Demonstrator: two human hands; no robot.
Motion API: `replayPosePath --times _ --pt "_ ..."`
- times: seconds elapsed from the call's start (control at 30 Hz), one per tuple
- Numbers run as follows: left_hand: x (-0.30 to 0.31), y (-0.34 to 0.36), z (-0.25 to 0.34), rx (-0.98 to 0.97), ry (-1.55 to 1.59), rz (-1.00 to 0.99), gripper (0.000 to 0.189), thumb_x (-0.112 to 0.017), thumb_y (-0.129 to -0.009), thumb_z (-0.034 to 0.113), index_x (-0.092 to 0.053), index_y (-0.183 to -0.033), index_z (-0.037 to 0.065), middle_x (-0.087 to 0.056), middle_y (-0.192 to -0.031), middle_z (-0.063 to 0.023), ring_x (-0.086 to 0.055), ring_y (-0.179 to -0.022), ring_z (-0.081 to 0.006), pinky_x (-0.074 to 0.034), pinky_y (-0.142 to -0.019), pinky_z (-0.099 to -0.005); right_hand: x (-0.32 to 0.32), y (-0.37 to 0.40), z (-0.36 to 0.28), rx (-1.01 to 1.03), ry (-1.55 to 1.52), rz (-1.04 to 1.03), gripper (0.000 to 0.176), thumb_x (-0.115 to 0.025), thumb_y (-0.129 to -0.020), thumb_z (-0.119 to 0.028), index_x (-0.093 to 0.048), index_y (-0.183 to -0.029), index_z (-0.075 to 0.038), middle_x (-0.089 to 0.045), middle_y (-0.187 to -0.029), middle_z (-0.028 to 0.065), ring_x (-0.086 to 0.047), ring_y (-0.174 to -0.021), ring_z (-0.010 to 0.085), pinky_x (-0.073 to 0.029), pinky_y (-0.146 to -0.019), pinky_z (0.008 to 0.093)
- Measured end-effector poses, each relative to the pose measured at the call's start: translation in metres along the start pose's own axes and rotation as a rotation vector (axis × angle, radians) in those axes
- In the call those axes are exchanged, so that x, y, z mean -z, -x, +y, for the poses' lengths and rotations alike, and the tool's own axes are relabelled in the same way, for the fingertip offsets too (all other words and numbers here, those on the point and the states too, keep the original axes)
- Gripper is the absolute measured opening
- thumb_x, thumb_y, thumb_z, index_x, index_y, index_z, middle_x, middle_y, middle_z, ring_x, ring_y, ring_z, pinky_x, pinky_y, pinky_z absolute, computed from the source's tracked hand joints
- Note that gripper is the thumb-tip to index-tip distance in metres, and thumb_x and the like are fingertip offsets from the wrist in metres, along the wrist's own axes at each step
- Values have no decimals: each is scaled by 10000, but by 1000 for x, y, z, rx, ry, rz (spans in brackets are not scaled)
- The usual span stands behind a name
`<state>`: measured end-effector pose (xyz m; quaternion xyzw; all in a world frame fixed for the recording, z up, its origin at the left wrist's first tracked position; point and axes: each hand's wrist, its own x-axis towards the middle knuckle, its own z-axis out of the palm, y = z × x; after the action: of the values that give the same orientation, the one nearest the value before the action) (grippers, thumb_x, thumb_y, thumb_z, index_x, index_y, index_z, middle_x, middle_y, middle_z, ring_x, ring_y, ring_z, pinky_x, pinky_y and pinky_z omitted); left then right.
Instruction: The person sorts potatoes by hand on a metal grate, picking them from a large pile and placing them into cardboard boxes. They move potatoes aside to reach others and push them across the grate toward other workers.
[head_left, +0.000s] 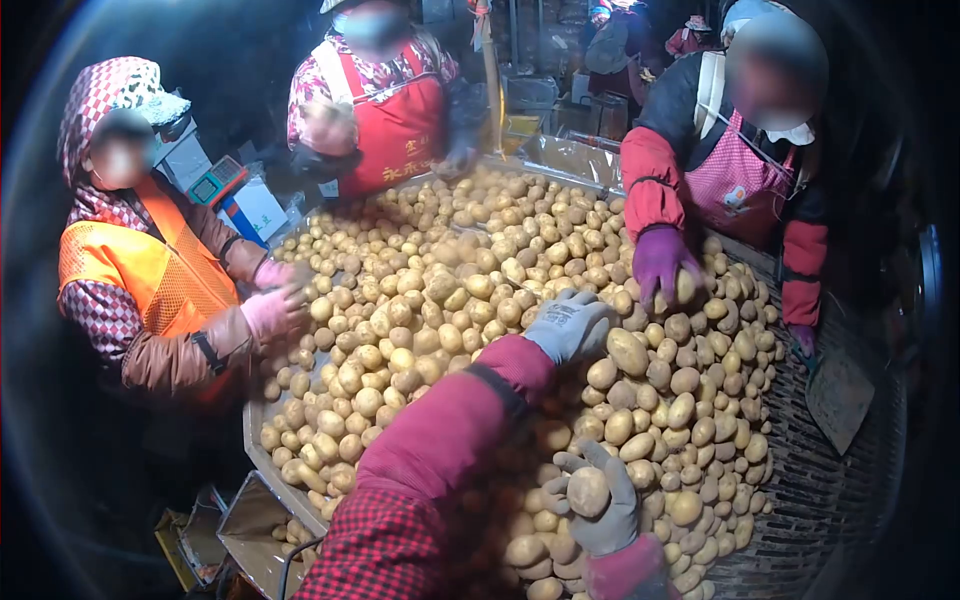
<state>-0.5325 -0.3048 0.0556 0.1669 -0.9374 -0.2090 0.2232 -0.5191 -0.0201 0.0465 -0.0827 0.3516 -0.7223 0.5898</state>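
My left hand (pixel 572 325), in a grey glove, reaches out over the middle of a large heap of potatoes (pixel 430 290). Its back faces me, and the bent fingers point down among the potatoes with their tips hidden, so whatever they may hold cannot be seen. Closer to me, my right hand (pixel 612 520), gloved too, is turned palm up. Its fingers curl around one round potato (pixel 588 492). More potatoes lie close around both hands.
Across the heap are three co-workers: one in an orange vest (pixel 165 270), one in a red apron (pixel 395 125), one with a purple-gloved hand (pixel 662 262) on the potatoes. A flat scoop (pixel 840 400) lies on the slatted surface (pixel 825 500). A scale (pixel 216 180) stands left.
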Motion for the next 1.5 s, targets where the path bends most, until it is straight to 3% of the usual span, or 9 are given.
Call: replayPosePath --times 0.03,0.2,0.3,0.4,0.5,1.0,1.4,1.5 --pt "-4 0 -9 -41 27 49 289 -618 -890 211 -693 -1153 119 -614 -1141 -120 -557 -1104 -359 -477 -949 -474 -8 2 -1 25 80 43 555 -531 -1021 -526 -560 -1411 -133 -623 -1275 197 -642 -911 297 -499 -700 361" --pt "-18 6 -49 -92 96 91 284 -690 -823 129 -698 -1104 90 -630 -1147 -166 -593 -1056 -403 -516 -895 -474 -8 -2 -4 -38 -47 66 520 -517 -1025 -519 -598 -1385 -154 -621 -1252 209 -656 -907 309 -490 -687 384" --pt "-13 6 -51 11 152 2 293 -685 -865 187 -684 -1146 103 -635 -1128 -176 -599 -1105 -394 -504 -942 -463 6 1 8 61 86 66 572 -485 -1030 -555 -552 -1433 -153 -618 -1263 222 -653 -896 320 -489 -697 397" --pt "-1 5 -44 141 163 -81 357 -641 -944 336 -604 -1258 170 -636 -1172 -193 -621 -1108 -407 -504 -952 -501 7 -2 10 90 144 77 587 -476 -1032 -561 -537 -1446 -150 -621 -1261 221 -653 -892 322 -491 -702 400" --pt "1 7 -47 65 158 -64 347 -627 -952 341 -596 -1258 179 -624 -1156 -200 -612 -1100 -417 -502 -947 -511 -1 -4 3 28 129 104 584 -476 -1033 -555 -536 -1447 -148 -622 -1260 221 -655 -896 321 -494 -704 400" --pt "-5 12 -43 116 154 -26 338 -604 -974 325 -592 -1293 211 -598 -1183 -204 -576 -1137 -419 -486 -966 -518 3 -9 3 -8 151 138 572 -475 -1038 -526 -528 -1451 -134 -625 -1259 219 -660 -913 317 -511 -716 397" --pt "3 14 -33 105 130 24 298 -576 -971 267 -638 -1228 127 -627 -1113 -178 -591 -1075 -393 -477 -943 -491 6 -10 2 -5 156 145 562 -475 -1042 -502 -522 -1455 -123 -628 -1257 218 -665 -926 314 -524 -726 394" --pt "-3 14 -39 97 146 33 314 -603 -967 304 -598 -1262 195 -607 -1155 -190 -583 -1103 -412 -492 -944 -515 8 -12 2 -5 159 148 560 -475 -1043 -496 -521 -1455 -120 -629 -1257 218 -666 -930 313 -527 -728 394"
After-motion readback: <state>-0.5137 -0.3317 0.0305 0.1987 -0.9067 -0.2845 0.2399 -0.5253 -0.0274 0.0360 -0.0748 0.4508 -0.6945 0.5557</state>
